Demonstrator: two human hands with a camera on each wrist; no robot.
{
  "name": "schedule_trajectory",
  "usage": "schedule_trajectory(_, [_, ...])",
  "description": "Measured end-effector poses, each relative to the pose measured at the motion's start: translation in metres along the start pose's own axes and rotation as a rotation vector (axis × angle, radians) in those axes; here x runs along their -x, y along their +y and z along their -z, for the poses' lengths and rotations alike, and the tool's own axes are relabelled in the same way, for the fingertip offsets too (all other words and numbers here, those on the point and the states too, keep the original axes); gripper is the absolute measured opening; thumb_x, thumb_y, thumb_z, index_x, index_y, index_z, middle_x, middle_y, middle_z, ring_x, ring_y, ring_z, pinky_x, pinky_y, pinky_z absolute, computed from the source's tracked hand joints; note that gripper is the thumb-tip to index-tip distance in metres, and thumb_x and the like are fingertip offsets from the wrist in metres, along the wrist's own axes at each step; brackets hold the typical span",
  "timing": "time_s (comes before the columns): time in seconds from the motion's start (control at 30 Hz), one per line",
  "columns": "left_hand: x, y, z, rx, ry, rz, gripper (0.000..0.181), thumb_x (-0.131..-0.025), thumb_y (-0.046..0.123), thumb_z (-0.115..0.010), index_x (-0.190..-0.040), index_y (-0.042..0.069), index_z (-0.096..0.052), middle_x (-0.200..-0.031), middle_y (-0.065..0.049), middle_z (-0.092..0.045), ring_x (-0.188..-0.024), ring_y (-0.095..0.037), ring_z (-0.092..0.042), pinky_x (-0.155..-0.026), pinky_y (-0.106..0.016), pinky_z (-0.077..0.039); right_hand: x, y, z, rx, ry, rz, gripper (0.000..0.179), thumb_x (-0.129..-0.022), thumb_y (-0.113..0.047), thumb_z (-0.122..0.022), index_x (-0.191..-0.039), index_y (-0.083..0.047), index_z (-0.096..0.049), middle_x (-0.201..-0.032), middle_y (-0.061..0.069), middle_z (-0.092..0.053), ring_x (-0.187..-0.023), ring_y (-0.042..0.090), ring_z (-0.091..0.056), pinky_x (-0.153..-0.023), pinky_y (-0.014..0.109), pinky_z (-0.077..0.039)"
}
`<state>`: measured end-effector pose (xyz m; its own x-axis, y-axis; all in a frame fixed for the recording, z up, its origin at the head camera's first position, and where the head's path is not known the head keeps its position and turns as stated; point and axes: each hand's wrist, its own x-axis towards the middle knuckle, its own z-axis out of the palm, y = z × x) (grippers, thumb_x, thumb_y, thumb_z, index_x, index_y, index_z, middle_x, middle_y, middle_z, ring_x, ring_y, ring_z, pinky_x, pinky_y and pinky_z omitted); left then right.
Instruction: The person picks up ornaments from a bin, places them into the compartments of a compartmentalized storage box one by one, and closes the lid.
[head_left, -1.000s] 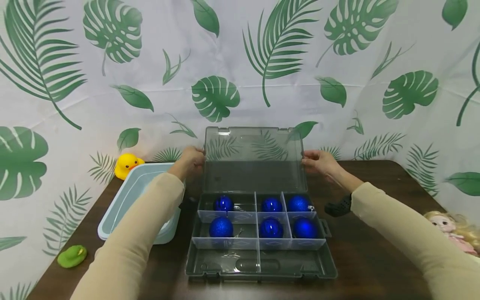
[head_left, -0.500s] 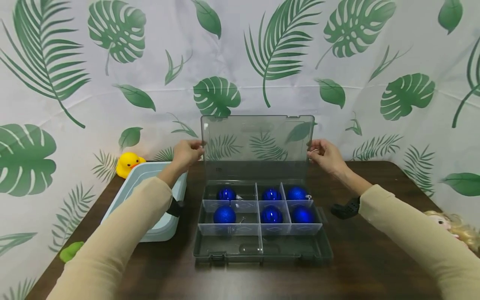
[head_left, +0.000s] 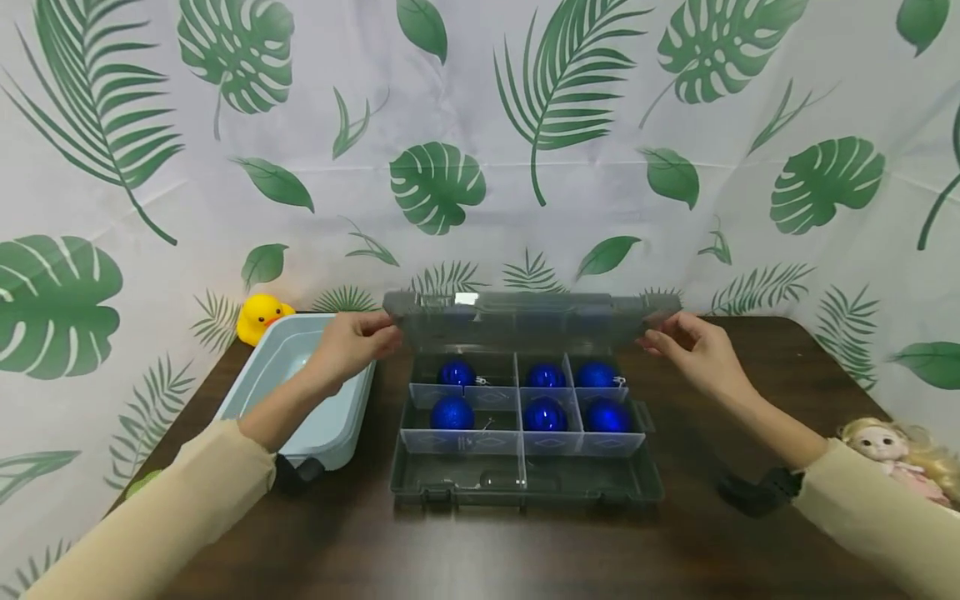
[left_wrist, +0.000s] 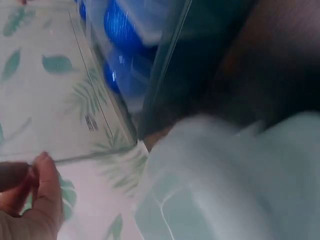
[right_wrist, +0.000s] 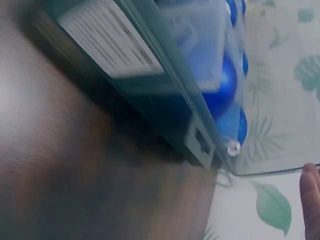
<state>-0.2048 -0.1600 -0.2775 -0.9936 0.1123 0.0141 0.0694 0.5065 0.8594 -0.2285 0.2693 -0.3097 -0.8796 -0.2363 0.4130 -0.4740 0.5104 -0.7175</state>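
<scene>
A grey see-through compartment box (head_left: pixel 457 479) stands on the table, its hinged lid (head_left: pixel 525 325) tilted forward over the back row. Blue ball ornaments (head_left: pixel 545 414), several in all, lie singly in the back and middle compartments; the front row holds none. At the lid's left edge my left hand (head_left: pixel 348 350) pinches it between thumb and fingers, also seen in the left wrist view. My right hand (head_left: pixel 693 354) pinches the opposite edge; only its fingertips (right_wrist: pixel 310 190) show in the right wrist view. White dividers (head_left: pixel 461 442) separate the compartments.
Left of the box stands a pale blue bin (head_left: pixel 341 442), partly behind my left arm. A yellow rubber duck (head_left: pixel 260 319) sits behind it. A green object (head_left: pixel 142 483) is mostly hidden by my sleeve. A doll (head_left: pixel 888 454) lies at the right. Leaf-print cloth hangs behind.
The lid has swung from upright, facing the cloth, to leaning forward toward me. Both hands have come nearer with its edges. The ornaments stay in their compartments.
</scene>
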Motion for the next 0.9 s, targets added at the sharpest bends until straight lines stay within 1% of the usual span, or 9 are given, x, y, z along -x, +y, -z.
schedule_trajectory(0.13, [0.031,-0.002,-0.007,0.046,-0.082,0.027,0.037,-0.101,0.009,-0.038,-0.131,-0.010,-0.047,-0.132,-0.027,-0.051,-0.120,-0.037,-0.052,-0.094,-0.043,-0.047,0.029,-0.010,0.002,-0.007,-0.050,-0.058,0.026,-0.094,-0.008,-0.055,-0.115,0.007,-0.059,-0.094,-0.019,-0.067,-0.079,-0.007,-0.063,-0.065,0.010,-0.050])
schedule_trajectory(0.2, [0.045,-0.005,-0.013,0.080,-0.115,0.064,0.042,-0.103,0.014,-0.036,-0.138,-0.007,-0.039,-0.141,-0.024,-0.042,-0.129,-0.037,-0.043,-0.098,-0.046,-0.042,0.044,-0.013,-0.001,0.006,-0.073,-0.094,0.033,-0.093,-0.007,-0.057,-0.124,0.006,-0.056,-0.103,-0.011,-0.067,-0.082,-0.008,-0.060,-0.063,0.011,-0.049])
schedule_trajectory(0.23, [0.051,-0.008,-0.017,0.095,-0.122,0.087,0.043,-0.103,0.019,-0.035,-0.139,-0.005,-0.039,-0.134,-0.026,-0.049,-0.124,-0.037,-0.048,-0.100,-0.045,-0.042,0.051,-0.014,-0.002,0.014,-0.090,-0.116,0.037,-0.093,-0.008,-0.057,-0.128,0.004,-0.054,-0.110,-0.005,-0.067,-0.085,-0.010,-0.058,-0.062,0.011,-0.049])
schedule_trajectory(0.3, [0.062,-0.013,-0.024,0.104,-0.137,0.115,0.051,-0.103,0.030,-0.035,-0.142,-0.003,-0.035,-0.141,-0.023,-0.044,-0.130,-0.036,-0.041,-0.104,-0.048,-0.037,0.062,-0.015,-0.004,-0.008,-0.135,-0.189,0.045,-0.094,-0.014,-0.058,-0.136,0.000,-0.048,-0.126,0.009,-0.060,-0.098,-0.007,-0.055,-0.065,0.012,-0.048])
schedule_trajectory(0.4, [0.071,-0.020,-0.033,0.090,-0.129,0.133,0.061,-0.101,0.042,-0.037,-0.145,0.000,-0.031,-0.144,-0.019,-0.041,-0.133,-0.034,-0.038,-0.108,-0.052,-0.031,0.075,-0.016,-0.005,-0.108,-0.227,-0.282,0.052,-0.099,-0.024,-0.049,-0.144,-0.004,-0.035,-0.147,0.021,-0.036,-0.132,0.014,-0.039,-0.096,0.027,-0.046])
schedule_trajectory(0.43, [0.073,-0.022,-0.036,0.086,-0.123,0.127,0.063,-0.100,0.043,-0.038,-0.145,0.000,-0.030,-0.145,-0.019,-0.040,-0.134,-0.034,-0.037,-0.108,-0.052,-0.029,0.078,-0.016,-0.005,-0.144,-0.252,-0.307,0.053,-0.100,-0.027,-0.046,-0.146,-0.006,-0.032,-0.150,0.021,-0.029,-0.138,0.023,-0.031,-0.104,0.036,-0.039])
schedule_trajectory(0.47, [0.075,-0.024,-0.039,0.072,-0.123,0.115,0.065,-0.100,0.044,-0.039,-0.146,0.000,-0.026,-0.152,-0.015,-0.026,-0.139,-0.033,-0.027,-0.110,-0.053,-0.026,0.081,-0.015,-0.004,-0.166,-0.270,-0.322,0.053,-0.101,-0.030,-0.042,-0.147,-0.007,-0.031,-0.152,0.020,-0.026,-0.140,0.032,-0.023,-0.108,0.046,-0.032])
schedule_trajectory(0.57, [0.076,-0.029,-0.047,0.042,-0.124,0.087,0.065,-0.100,0.039,-0.042,-0.148,0.000,-0.022,-0.153,-0.016,-0.022,-0.139,-0.033,-0.025,-0.110,-0.053,-0.024,0.085,-0.012,-0.003,-0.185,-0.318,-0.335,0.051,-0.103,-0.032,-0.035,-0.148,-0.008,-0.028,-0.154,0.020,-0.019,-0.139,0.046,-0.011,-0.101,0.070,-0.014])
schedule_trajectory(0.9, [0.055,-0.044,-0.065,0.019,-0.095,0.087,0.068,-0.099,0.038,-0.044,-0.150,0.005,-0.015,-0.155,-0.016,-0.017,-0.141,-0.033,-0.021,-0.111,-0.053,-0.022,0.073,0.012,-0.016,-0.071,-0.336,-0.325,0.060,-0.101,-0.031,-0.043,-0.150,-0.006,-0.019,-0.154,0.022,-0.018,-0.138,0.048,-0.016,-0.100,0.070,-0.021])
